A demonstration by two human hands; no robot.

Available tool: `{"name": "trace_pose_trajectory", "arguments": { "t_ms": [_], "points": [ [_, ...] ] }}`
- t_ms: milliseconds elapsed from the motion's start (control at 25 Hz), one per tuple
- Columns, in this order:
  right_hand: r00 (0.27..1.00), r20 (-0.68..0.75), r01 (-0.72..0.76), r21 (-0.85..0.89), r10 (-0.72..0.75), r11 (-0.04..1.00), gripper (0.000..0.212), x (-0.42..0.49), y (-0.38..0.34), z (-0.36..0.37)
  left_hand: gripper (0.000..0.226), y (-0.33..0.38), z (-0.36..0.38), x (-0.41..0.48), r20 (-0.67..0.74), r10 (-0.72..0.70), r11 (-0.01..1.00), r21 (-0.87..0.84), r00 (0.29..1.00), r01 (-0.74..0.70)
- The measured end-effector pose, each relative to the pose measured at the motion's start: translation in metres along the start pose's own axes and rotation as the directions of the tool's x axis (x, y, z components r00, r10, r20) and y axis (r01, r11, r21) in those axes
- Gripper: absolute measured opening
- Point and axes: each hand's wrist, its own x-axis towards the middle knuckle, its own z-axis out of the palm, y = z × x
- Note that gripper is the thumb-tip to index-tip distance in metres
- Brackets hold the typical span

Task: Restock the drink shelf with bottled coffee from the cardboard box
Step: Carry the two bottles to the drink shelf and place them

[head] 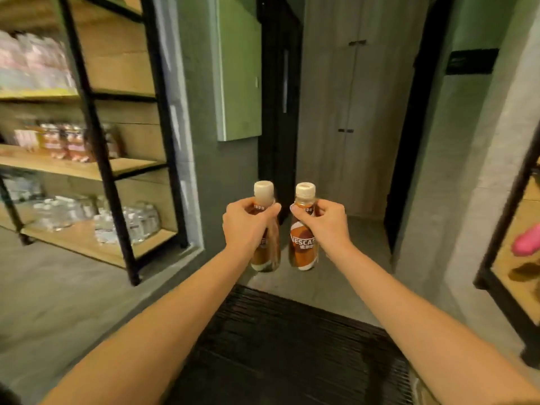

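Observation:
Two brown coffee bottles with cream caps hang upright in front of me, side by side and a little apart. My left hand [248, 226] grips the left coffee bottle [264, 260] around its shoulder. My right hand [323, 223] pinches the right coffee bottle [302, 249] just below the cap, its label facing me. The drink shelf [96, 168], black-framed with wooden boards, stands to my left with brown bottles [68, 141] on its middle board. No cardboard box is in view.
Packs of clear water bottles [117, 220] fill the shelf's bottom board and pale packets [35, 62] the upper one. A dark ribbed mat [286, 352] lies on the grey floor below my arms. Ahead is a dark doorway [277, 97]; another rack [517, 258] stands at right.

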Motion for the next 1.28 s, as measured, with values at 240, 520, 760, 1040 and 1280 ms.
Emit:
{"name": "trace_pose_trajectory", "arguments": {
  "t_ms": [240,520,760,1040,1280],
  "points": [
    [0.967,0.253,-0.003,0.180,-0.043,0.984,0.011,-0.027,-0.061,0.260,0.026,-0.048,-0.253,0.062,-0.227,-0.009,0.984,0.173,0.974,0.049],
    [0.889,0.436,0.013,0.283,-0.141,0.959,0.010,-0.033,-0.120,0.502,0.011,-0.108,-0.473,0.130,-0.429,-0.054,0.969,0.195,0.902,0.151],
    [0.846,0.497,0.045,0.292,-0.192,0.955,0.011,-0.005,-0.135,0.669,0.011,-0.141,-0.585,0.201,-0.526,-0.031,0.960,0.221,0.850,0.172],
    [0.789,0.571,0.043,0.320,-0.229,0.946,0.017,0.040,-0.161,0.825,0.014,-0.177,-0.691,0.288,-0.615,-0.062,0.958,0.184,0.786,0.220],
    [0.800,0.572,0.022,0.277,-0.183,0.961,0.020,0.058,-0.164,0.936,0.020,-0.230,-0.780,0.356,-0.589,-0.104,0.959,0.153,0.801,0.237]
  ]
}}
